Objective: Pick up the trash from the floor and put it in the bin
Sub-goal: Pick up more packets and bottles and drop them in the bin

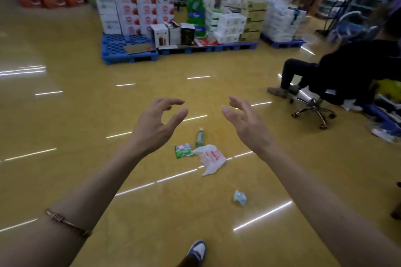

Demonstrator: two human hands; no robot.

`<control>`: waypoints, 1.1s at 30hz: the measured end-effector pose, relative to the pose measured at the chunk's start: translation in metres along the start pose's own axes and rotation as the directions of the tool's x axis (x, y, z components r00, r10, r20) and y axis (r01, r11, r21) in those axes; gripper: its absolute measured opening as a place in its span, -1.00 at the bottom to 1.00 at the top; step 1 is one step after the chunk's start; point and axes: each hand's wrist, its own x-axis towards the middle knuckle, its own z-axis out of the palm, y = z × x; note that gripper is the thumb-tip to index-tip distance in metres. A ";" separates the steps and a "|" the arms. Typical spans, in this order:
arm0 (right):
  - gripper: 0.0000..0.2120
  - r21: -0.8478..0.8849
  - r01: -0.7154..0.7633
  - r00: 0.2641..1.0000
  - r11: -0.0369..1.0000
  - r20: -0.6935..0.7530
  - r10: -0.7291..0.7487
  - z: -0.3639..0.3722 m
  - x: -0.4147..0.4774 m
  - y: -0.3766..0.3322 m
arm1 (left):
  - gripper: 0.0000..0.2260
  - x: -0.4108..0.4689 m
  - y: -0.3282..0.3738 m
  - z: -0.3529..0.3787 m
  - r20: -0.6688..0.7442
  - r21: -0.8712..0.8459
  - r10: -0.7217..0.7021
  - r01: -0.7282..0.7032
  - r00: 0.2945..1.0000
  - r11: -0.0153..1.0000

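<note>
Trash lies on the yellow floor ahead of me: a green plastic bottle [200, 138] on its side, a green and white wrapper [183, 150] beside it, a crumpled white plastic bag with red print [211, 158], and a small crumpled pale blue piece [240, 197] nearer to me on the right. My left hand [155, 124] and my right hand [246, 122] are both stretched out in the air above the trash, fingers loosely curved, holding nothing. No bin is in view.
Blue pallets [128, 49] stacked with boxes and tissue packs stand at the back. A person sits on a wheeled office chair [314, 108] at the right. My shoe [196, 252] shows at the bottom. Shelves line the far wall and right side.
</note>
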 end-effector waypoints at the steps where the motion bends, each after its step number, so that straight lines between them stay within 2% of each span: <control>1: -0.47 -0.002 0.002 1.000 1.000 0.012 -0.002 0.003 0.014 0.001 | -0.62 0.010 -0.005 -0.002 0.007 0.012 -0.005 0.005 1.000 1.000; 5: -0.45 0.011 0.015 0.999 1.000 0.044 -0.016 0.012 0.079 0.005 | -0.50 0.058 -0.023 -0.007 0.015 0.050 -0.050 0.050 0.999 0.998; 10: -0.41 0.009 0.031 0.996 0.999 0.086 -0.032 0.021 0.156 0.012 | -0.61 0.115 -0.049 -0.012 0.010 0.121 -0.097 0.095 0.995 0.988; 18: -0.38 -0.024 0.012 0.984 1.000 0.179 -0.008 0.047 0.237 0.027 | -0.65 0.172 -0.094 -0.018 -0.063 0.128 -0.171 0.178 0.983 0.976; 24: -0.38 -0.051 -0.036 0.987 0.998 0.156 0.043 0.061 0.288 0.041 | -0.64 0.221 -0.131 -0.007 -0.007 0.121 -0.190 0.190 0.982 0.974; 33: -0.37 -0.131 -0.090 0.993 0.987 0.064 0.099 0.090 0.399 0.046 | -0.62 0.350 -0.204 -0.014 0.078 0.073 -0.124 0.118 0.989 0.990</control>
